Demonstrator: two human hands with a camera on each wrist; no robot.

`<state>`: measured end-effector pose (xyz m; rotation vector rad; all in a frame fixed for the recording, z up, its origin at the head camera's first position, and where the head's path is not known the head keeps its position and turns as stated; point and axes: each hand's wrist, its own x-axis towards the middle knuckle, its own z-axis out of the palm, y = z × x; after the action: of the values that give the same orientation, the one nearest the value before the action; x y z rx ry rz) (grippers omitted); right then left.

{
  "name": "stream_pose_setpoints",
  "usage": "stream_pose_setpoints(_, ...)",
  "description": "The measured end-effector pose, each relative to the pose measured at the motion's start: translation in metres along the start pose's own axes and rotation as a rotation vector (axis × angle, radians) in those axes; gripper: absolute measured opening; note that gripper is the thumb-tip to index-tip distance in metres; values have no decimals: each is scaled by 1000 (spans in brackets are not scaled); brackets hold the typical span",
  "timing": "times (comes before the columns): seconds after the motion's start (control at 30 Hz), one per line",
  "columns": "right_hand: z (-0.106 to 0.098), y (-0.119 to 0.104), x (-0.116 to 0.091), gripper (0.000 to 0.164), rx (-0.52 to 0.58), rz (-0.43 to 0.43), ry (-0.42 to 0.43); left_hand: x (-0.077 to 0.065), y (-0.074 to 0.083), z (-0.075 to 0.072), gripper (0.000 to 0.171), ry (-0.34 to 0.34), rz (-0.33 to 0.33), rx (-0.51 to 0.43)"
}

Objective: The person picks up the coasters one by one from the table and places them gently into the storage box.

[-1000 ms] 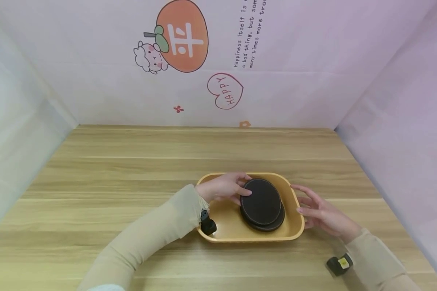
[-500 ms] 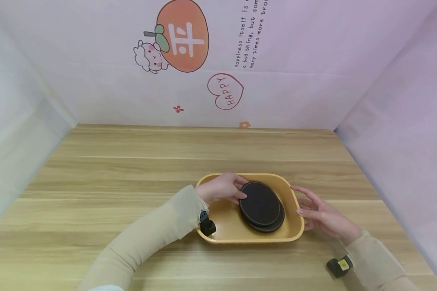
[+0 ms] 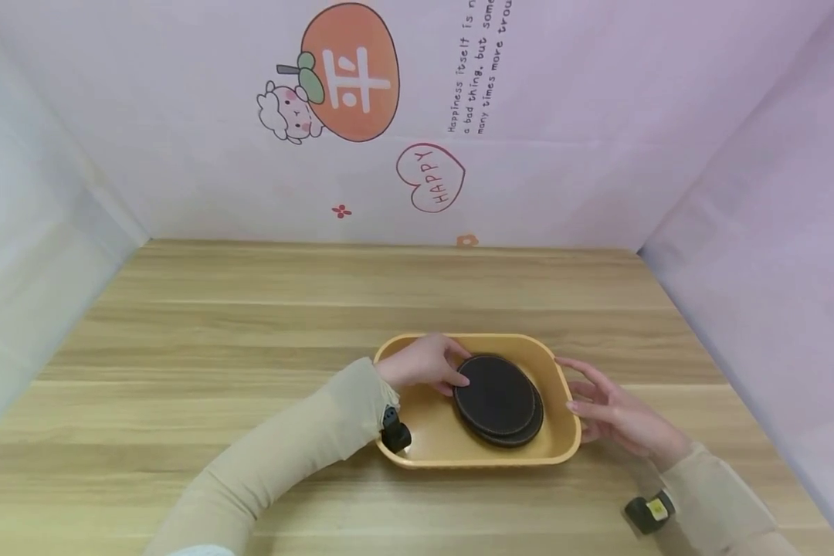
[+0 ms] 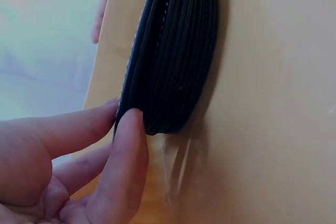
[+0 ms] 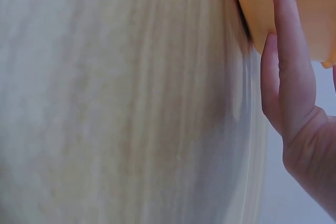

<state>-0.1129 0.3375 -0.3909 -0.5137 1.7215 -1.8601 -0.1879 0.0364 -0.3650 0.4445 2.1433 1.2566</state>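
Note:
A stack of round black stitched coasters [image 4: 181, 51] lies inside a yellow oblong plastic basin [image 3: 452, 466]. At the stack's left edge, my left hand [image 3: 420, 363] pinches the top coaster [image 3: 495, 395] between thumb and fingers. In the left wrist view, that coaster tilts slightly away from those below, with a thin gap showing. My right hand [image 3: 615, 409] is at the basin's right end, fingers mostly straight, the thumb touching the rim. The right wrist view shows its fingers [image 5: 294, 61] along the basin's outer wall.
The basin stands on a wood-grain table [image 3: 264, 309]. A printed white cloth wall [image 3: 542, 193] rises behind, with pale cloth on both sides. A small black wrist camera [image 3: 394, 434] hangs inside the basin's left end, another [image 3: 648, 512] beside the right sleeve.
The top coaster has shifted slightly left and down toward the stack, with my left hand still pinching it. My right hand has stayed at the basin's end.

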Motion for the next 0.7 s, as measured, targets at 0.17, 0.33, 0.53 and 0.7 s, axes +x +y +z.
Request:
stream_pose_setpoints(0.17,-2,1,-1,61,6,8,-6,1,-1,2,43,-7,-13,34)
stream_pose_setpoints(0.33,-3,2,-3,61,24,-6,-11,0,1,3,43,-6,-13,65)
stream_pose_setpoints(0.53,-3,0,-1,62,35,-11,-18,2,2,3,38,14,-2,41)
stream_pose_setpoints(0.7,-1,3,-1,63,39,-19,-16,3,-1,4,35,1,3,-13)
